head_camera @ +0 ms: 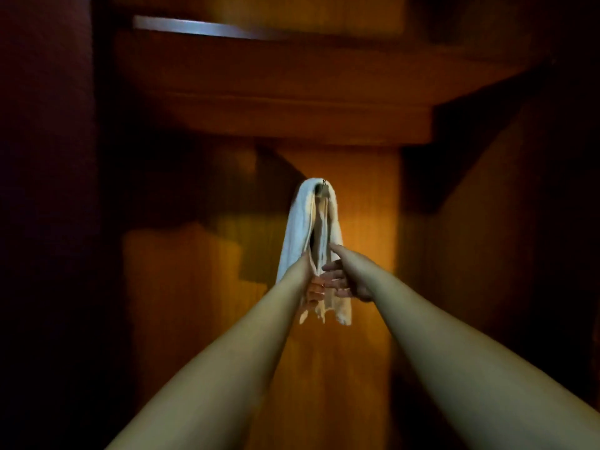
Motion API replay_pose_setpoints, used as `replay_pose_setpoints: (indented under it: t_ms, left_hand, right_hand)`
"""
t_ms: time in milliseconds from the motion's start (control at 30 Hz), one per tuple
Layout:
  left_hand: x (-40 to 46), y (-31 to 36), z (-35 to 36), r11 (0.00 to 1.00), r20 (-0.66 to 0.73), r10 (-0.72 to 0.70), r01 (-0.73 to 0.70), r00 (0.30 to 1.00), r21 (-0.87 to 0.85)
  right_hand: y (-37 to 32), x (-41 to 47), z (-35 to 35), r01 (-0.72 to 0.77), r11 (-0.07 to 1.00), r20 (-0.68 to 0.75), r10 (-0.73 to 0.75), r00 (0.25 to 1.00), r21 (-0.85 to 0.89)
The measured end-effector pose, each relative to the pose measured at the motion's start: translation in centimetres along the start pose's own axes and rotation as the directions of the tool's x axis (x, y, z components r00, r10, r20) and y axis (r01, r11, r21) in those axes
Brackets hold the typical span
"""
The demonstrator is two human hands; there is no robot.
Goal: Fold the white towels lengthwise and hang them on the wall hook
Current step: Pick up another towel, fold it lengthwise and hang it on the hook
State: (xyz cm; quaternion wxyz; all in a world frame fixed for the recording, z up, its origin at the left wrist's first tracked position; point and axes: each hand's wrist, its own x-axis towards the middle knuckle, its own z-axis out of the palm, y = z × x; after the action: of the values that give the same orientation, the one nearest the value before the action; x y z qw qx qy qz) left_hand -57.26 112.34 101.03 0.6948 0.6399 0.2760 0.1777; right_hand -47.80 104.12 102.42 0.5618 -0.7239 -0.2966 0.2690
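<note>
A white towel [300, 222] hangs draped over a small metal wall hook [323, 186] on the orange wooden wall, its two halves falling down either side. Both my arms reach up to its lower part. My left hand [313, 289] grips the towel's lower folds from the left, fingers curled into the cloth. My right hand [347, 277] is at the towel's right side with fingers spread and thumb raised, touching or just beside the fabric; it holds nothing that I can see. The towel's bottom edges hang below both hands.
A wooden ledge or beam [292, 112] juts out above the hook. A pale strip [201, 27] runs across the top. Dark walls close in on the left [48, 190] and right [519, 206]. The scene is dim and slightly blurred.
</note>
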Motion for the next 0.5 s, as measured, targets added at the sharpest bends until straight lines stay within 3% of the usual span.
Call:
replay_pose_setpoints:
  t_ms: [167,233,367,500]
  left_hand:
    - [-3.8,-4.6,-1.1,0.938,-0.145,0.147,-0.091,0.978,0.335]
    - [-5.5,-6.5,-1.2,0.877,-0.140,0.183,-0.097,0.973,0.471]
    - [-8.5,-11.7,-0.5,0.672,-0.075,0.169,-0.059,0.983,0.738]
    - [-9.8,-18.8,1.0,0.436,0.112,0.079,-0.136,0.990,0.890]
  right_hand:
    - [4.1,-5.1,-0.9,0.047,0.974,-0.108,-0.073,0.992,-0.221]
    - [5.6,-6.9,-1.4,0.046,0.923,-0.123,-0.100,0.987,-0.383]
    - [10.7,-11.2,-2.2,-0.025,0.618,-0.142,-0.141,0.980,-0.785]
    - [18.8,-15.8,-3.5,-0.093,0.525,-0.146,-0.060,0.987,-0.846]
